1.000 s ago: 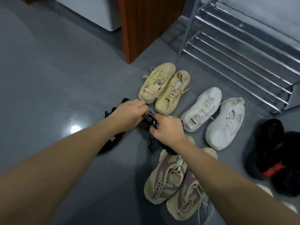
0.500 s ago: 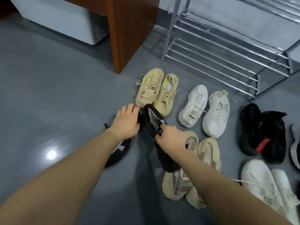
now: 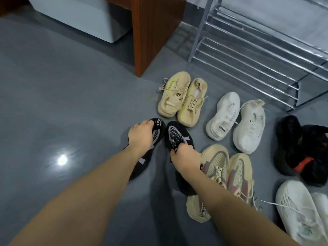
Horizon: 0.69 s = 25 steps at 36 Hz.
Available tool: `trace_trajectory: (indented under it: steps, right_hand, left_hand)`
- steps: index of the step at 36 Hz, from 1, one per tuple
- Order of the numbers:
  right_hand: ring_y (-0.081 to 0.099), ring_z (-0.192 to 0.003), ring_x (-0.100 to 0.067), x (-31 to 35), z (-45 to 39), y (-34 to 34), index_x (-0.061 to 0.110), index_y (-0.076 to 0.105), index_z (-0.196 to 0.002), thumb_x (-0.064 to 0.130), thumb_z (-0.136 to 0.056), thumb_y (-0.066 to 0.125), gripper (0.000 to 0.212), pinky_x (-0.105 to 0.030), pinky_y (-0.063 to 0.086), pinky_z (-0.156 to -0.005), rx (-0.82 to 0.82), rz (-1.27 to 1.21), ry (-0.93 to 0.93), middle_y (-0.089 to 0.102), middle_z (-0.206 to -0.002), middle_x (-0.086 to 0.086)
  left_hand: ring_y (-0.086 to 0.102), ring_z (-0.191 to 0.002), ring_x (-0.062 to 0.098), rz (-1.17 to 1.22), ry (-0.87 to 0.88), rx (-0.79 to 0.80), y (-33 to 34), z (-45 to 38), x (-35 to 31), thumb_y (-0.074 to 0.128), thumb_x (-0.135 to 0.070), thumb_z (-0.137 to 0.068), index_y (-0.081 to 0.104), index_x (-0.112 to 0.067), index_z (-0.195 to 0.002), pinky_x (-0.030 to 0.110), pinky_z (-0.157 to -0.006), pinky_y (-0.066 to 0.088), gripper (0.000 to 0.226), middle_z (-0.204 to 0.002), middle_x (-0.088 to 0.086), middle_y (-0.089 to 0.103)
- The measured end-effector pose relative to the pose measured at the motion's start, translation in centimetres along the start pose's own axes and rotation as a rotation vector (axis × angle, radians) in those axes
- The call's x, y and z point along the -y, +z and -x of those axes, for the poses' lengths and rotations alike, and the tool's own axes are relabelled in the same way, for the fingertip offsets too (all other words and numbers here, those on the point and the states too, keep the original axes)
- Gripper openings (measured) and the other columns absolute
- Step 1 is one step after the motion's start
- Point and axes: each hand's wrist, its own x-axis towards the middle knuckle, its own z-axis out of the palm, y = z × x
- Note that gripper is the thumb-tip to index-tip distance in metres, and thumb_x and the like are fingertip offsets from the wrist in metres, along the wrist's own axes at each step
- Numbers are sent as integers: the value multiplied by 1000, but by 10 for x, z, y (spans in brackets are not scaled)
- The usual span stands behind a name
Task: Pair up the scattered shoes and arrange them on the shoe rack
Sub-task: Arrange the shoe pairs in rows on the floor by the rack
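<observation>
Two black knit sneakers with grey mesh lie side by side on the grey floor. My left hand (image 3: 140,137) grips the left black shoe (image 3: 142,162) near its toe. My right hand (image 3: 184,155) pinches the laces of the right black shoe (image 3: 177,134), whose heel is hidden under my forearm. Around them sit a beige pair (image 3: 181,100), a white pair (image 3: 236,121), a tan-and-pink pair (image 3: 221,167), a black pair with an orange tab (image 3: 300,148) and a white pair (image 3: 301,213) at the lower right. The chrome shoe rack (image 3: 248,55) stands at the upper right, its rails bare.
A wooden cabinet panel (image 3: 152,31) stands just left of the rack, with a white box (image 3: 85,16) behind it. Bare grey floor (image 3: 62,103) stretches to the left, showing a lamp reflection.
The right black shoe has come down from a tilted, lifted pose to lie beside the left one. My left hand has shifted onto the left shoe's toe. The camera has moved closer.
</observation>
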Motion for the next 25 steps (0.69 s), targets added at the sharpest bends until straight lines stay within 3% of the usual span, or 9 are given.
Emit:
trace_trajectory:
  steps: [5, 9, 13, 16, 18, 21, 25]
  right_hand:
    - [61, -97, -31, -3, -4, -7, 9, 53, -100, 42, -95, 43, 35, -37, 41, -78, 11, 72, -52, 63, -103, -9]
    - [48, -116, -30, 0, -15, -14, 11, 40, -127, 43, -89, 54, 51, -43, 38, -91, -168, 103, -135, 49, -124, -9]
    - [39, -124, -28, 9, -32, -25, 23, 31, -141, 32, -85, 62, 65, -38, 31, -100, -268, 86, -390, 35, -139, -6]
    - [38, -124, -27, 17, -40, -30, 19, 49, -127, 23, -86, 58, 42, -38, 26, -100, -260, 175, -490, 42, -137, -3]
    - [48, -113, -29, 22, -40, -31, 14, 59, -113, 11, -82, 54, 31, -38, 30, -92, -300, 156, -547, 55, -121, -5]
    - [59, -85, -32, 28, -34, -33, 9, 63, -87, 2, -66, 62, 22, -39, 42, -74, -369, 106, -612, 62, -89, -10]
    - [59, -64, -30, 31, -26, -36, 10, 57, -73, 3, -56, 72, 23, -31, 41, -51, -453, 47, -596, 58, -71, -8]
  left_hand:
    - [48, -74, 28, 72, 65, -26, -12, 4, -1, 36, 5, -90, 42, -10, -115, 37, -59, 37, 30, -83, 11, 53]
    - [44, -63, 26, 75, 177, -61, -24, 7, 3, 37, 3, -90, 42, -10, -111, 34, -50, 32, 25, -67, 4, 44]
    - [47, -67, 27, 123, 247, -23, -38, 14, 7, 39, -1, -92, 42, -10, -107, 31, -56, 32, 18, -74, 8, 52]
    - [51, -70, 30, 183, 242, -4, -45, 17, 10, 40, -5, -94, 41, -10, -103, 34, -57, 37, 10, -77, 8, 54]
    - [54, -71, 32, 174, 249, -29, -50, 19, 11, 41, -5, -93, 39, -12, -102, 38, -59, 40, 11, -79, 10, 56]
    - [53, -70, 33, 80, 229, -142, -58, 20, 8, 40, -7, -94, 42, -10, -107, 35, -56, 32, 13, -73, 7, 52]
    - [55, -100, 29, -39, 216, -268, -57, 19, 1, 42, -14, -94, 48, -12, -111, 35, -79, 33, 18, -105, 7, 62]
